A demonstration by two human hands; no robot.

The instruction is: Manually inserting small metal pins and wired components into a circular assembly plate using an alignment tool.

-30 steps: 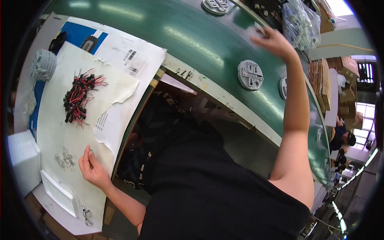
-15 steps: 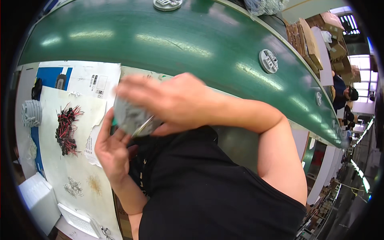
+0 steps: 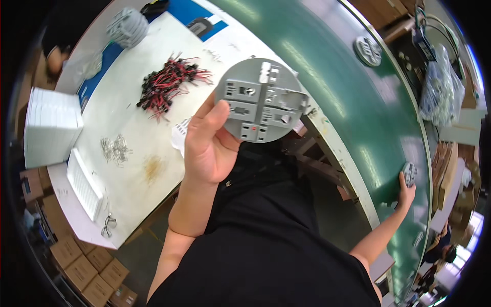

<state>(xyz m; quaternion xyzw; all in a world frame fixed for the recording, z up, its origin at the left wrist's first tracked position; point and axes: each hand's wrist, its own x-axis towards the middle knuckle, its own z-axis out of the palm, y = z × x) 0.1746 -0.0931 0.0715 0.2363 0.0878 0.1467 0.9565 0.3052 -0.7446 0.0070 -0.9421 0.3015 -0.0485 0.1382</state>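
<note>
My left hand (image 3: 209, 148) holds up a round grey plastic base (image 3: 261, 115) by its left edge, thumb on the face that shows. Slots, raised ribs and small metal pieces cover that face, with one small red spot low down. Far to the right, my right hand (image 3: 406, 194) is on a second round grey base (image 3: 409, 174) lying on the green conveyor belt (image 3: 327, 82), fingers around its near edge. On the white table left of my left hand lies a pile of black parts with red and black wires (image 3: 166, 87).
Small metal pieces (image 3: 116, 149) lie on the table near a white tray (image 3: 84, 184) and a pair of glasses (image 3: 108, 224). Stacked grey bases (image 3: 128, 28) and a white foam box (image 3: 53, 128) stand at its left. Another base (image 3: 368, 51) is farther up the belt.
My right hand has left the base in my left hand and reached right to one on the belt. The left hand's base is raised, its slotted face in view. The view has turned.
</note>
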